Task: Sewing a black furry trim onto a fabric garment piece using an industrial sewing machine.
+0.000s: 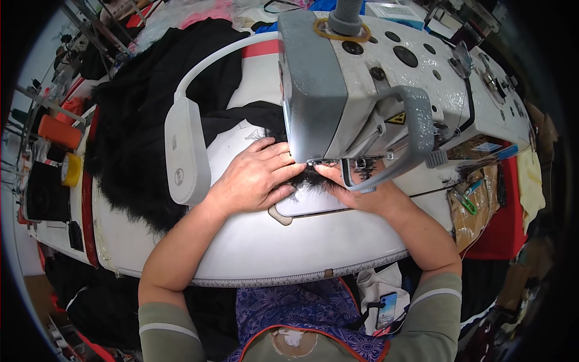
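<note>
My left hand (256, 175) lies palm down on the sewing machine's white bed, its fingers spread and stretched toward the needle area, holding black fabric down. My right hand (356, 193) rests on the other side of the presser foot (312, 163), one digit reaching to it; the grey curved guard (419, 133) hides part of its fingers. Between both hands, black furry trim (313, 179) runs under the foot. The rest of the black garment (163, 78), with a fluffy edge, spreads over the table to the left and behind.
A white lamp (188, 151) on a bent arm stands left of the machine head (313, 90). A ruler strip (271, 282) edges the table front. Green-handled snips (465, 204) lie on brown wrapping at right. Yellow tape (70, 169) and an orange spool (59, 132) sit at left.
</note>
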